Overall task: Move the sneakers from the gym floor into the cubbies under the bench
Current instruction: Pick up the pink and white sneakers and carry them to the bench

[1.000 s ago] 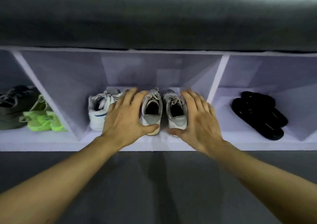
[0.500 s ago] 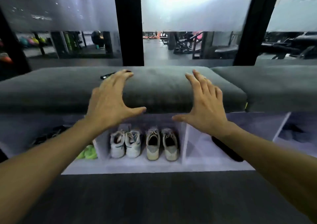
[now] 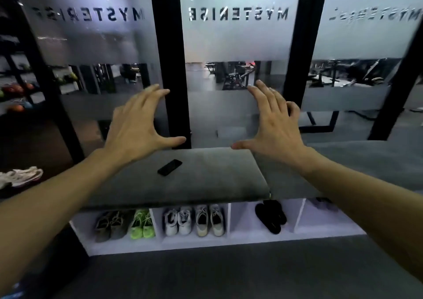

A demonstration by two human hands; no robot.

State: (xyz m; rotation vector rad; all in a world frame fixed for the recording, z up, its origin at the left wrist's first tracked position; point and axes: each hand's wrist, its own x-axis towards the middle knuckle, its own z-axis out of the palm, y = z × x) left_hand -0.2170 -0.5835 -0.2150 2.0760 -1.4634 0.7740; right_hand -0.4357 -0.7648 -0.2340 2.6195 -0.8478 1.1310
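Both hands, left hand (image 3: 135, 124) and right hand (image 3: 273, 124), are hovering spread and empty over the bench (image 3: 206, 179), while a pale pair of sneakers (image 3: 19, 176) is lying off its left end: light, soft-sided, probably best pinched at the stiffer heel collars.

A glass partition (image 3: 235, 35) fills the far side, split by black uprights (image 3: 169, 53). Its upper part is frosted and carries mirrored dark lettering (image 3: 238, 14) on each pane; a clear strip below shows gym machines (image 3: 233, 75) on a dim floor beyond. Pale, cool light glows through the frosting. At the left, a rack (image 3: 16, 97) holds coloured balls, blurred. In front of the glass runs a grey padded seat (image 3: 194, 182), with a dark phone (image 3: 169, 167) lying on it. The near floor (image 3: 229, 273) is dark grey carpet.
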